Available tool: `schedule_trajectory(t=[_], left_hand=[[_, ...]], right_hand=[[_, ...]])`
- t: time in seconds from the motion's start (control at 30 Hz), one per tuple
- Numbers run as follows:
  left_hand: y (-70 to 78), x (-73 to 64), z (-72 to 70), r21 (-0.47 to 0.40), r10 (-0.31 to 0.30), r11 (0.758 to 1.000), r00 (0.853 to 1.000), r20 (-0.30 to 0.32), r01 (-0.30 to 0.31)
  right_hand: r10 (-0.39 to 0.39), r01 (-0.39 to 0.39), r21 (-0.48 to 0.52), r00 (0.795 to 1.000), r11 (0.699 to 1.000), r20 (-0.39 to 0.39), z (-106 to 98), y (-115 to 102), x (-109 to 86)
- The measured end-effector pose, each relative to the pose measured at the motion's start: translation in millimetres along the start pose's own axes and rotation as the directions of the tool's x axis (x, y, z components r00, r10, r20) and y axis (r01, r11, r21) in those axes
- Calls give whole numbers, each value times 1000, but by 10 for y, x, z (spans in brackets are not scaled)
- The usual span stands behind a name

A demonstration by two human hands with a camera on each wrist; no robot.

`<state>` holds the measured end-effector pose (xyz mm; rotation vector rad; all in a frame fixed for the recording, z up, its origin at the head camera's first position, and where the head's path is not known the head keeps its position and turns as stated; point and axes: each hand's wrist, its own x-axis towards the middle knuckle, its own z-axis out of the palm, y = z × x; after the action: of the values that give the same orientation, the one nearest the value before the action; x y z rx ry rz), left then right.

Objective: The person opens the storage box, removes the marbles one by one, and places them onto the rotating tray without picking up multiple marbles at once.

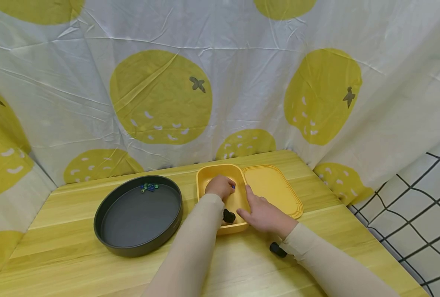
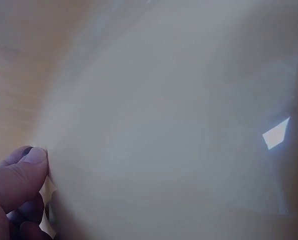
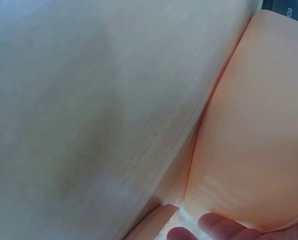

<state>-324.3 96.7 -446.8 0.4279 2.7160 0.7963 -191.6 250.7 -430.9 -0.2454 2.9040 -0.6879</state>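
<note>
My left hand (image 1: 220, 186) reaches into a yellow rectangular container (image 1: 223, 167), and its thumb and fingers pinch a small blue marble (image 1: 233, 187). In the left wrist view the thumb (image 2: 35, 156) meets the fingertips around a dark bit of something. My right hand (image 1: 266, 212) rests at the container's right wall, index finger extended along the rim and thumb stretched over it. The right wrist view has its fingertips (image 3: 221, 226) beside the container wall. Several blue and green marbles (image 1: 149, 187) lie grouped at the far side of a round dark grey pan (image 1: 138, 218).
A yellow lid (image 1: 272, 187) lies flat on the wooden table (image 1: 257, 268), right of the container. Behind the table hangs a white curtain (image 1: 238, 95) with yellow fruit prints. A black wire grid (image 1: 420, 206) borders the right side.
</note>
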Motion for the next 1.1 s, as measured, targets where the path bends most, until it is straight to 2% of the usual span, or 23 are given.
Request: schedule_trajectory(t=[0.47,0.77,1.1], left_hand=[[6,-15,5,5,6,1000,1000,-4,-6],[-6,-23,-3,-23,39,999,999,-8,-39],[50,-16,-68,-73,33,997,999,1,-33]], right_hand=[[-1,1,-1,1000,1000,-11,10,-6,-1],[0,0,0,1000,1000,-14,2,-21,-4],[-3,2,-21,1000,1000,-24,6,-22,7]])
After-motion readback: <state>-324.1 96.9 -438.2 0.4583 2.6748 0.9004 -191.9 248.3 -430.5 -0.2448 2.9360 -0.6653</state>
